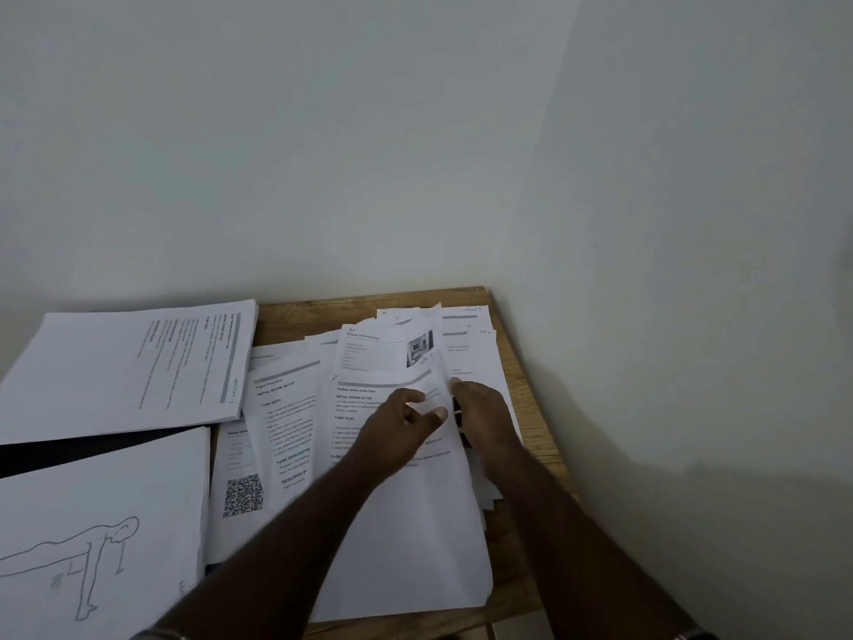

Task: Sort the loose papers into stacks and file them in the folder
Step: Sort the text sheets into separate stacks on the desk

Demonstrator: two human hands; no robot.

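White printed paper sheets (pixel 406 524) carry grey header bars and black text; one black-and-white QR code (pixel 243 495); brown wooden table (pixel 531 455).

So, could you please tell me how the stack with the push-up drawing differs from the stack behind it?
The drawing stack shows a line figure on top; the far stack shows printed text. The drawing stack lies nearest the camera, the far stack by the wall, turned sideways. Both are squared-up white sheets, untouched by either hand.
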